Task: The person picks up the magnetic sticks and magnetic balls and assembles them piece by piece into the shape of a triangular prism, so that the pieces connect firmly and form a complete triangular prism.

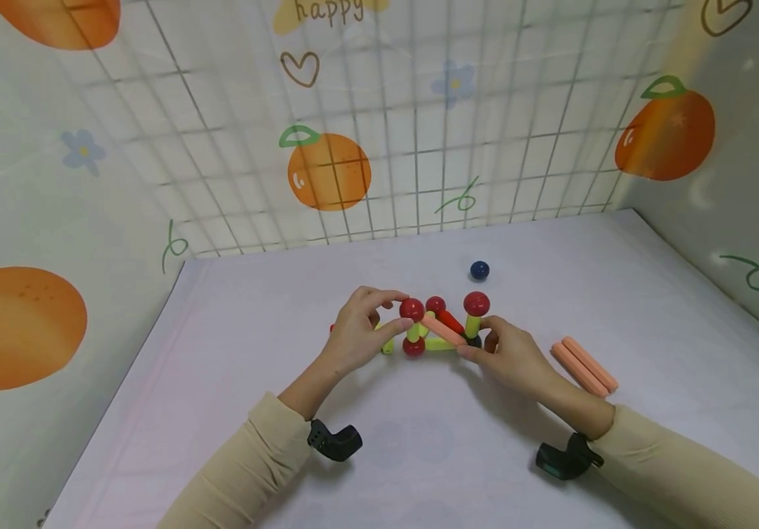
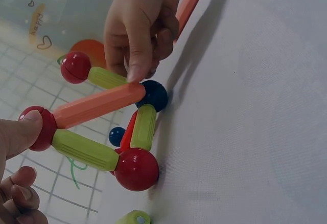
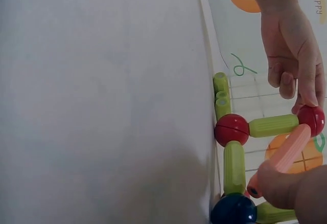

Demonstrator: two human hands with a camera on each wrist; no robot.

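A frame of balls and rods stands on the table between the hands. My left hand (image 1: pixel 359 327) pinches the upper left red ball (image 1: pixel 411 309), which tops a short green rod (image 3: pixel 273 126) rising from a lower red ball (image 2: pixel 137 169). From the pinched ball a salmon-coloured rod (image 1: pixel 441 329) slants down toward a dark blue ball (image 2: pixel 156 96). The right hand (image 1: pixel 511 356) grips that rod near its lower end, thumb along its side. Another red ball (image 1: pixel 476 303) sits on a second upright green rod (image 1: pixel 473 326). Behind lie a red rod (image 1: pixel 450 321) and a further red ball (image 1: pixel 435 303).
Two salmon-coloured rods (image 1: pixel 580 366) lie side by side to the right of the right hand. A loose dark blue ball (image 1: pixel 480 270) sits behind the frame. Green rods (image 3: pixel 220 83) lie near the left hand. A patterned curtain (image 1: pixel 234 147) hangs along the table's back edge.
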